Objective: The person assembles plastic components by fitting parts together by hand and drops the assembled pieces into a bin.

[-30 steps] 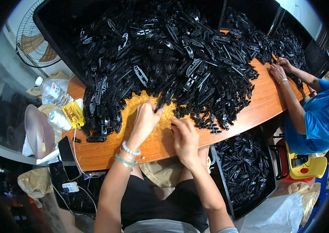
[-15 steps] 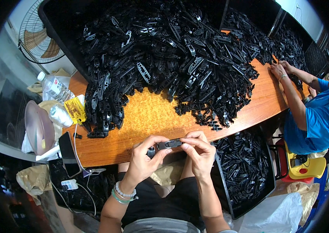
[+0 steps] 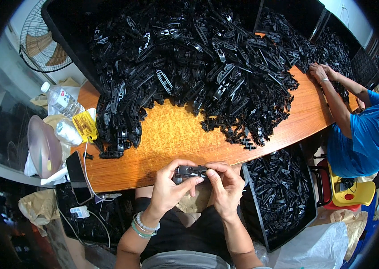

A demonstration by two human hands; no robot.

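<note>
Between my hands, over the table's front edge, is a black plastic part [image 3: 187, 172], long and narrow with small slots. My left hand [image 3: 168, 187] grips its left end, thumb below and fingers above. My right hand [image 3: 224, 190] pinches the right end with thumb and forefinger; whether a smaller piece is in those fingers I cannot tell. Beyond my hands, a big heap of similar black plastic parts [image 3: 167, 58] covers much of the wooden table [image 3: 167, 130]. Small black pieces [image 3: 250, 130] lie along its right front.
A black bin [image 3: 281, 193] full of black parts stands below the table at right. At left are a water bottle [image 3: 62, 99], a yellow packet [image 3: 85, 126], a phone [image 3: 78, 177] with cables and a fan [image 3: 44, 42]. A person in blue [image 3: 362, 141] works at the table's right.
The black part has turned in my fingers, and my left hand has shifted slightly right along it. The co-worker's hands have moved a little farther toward the heap.
</note>
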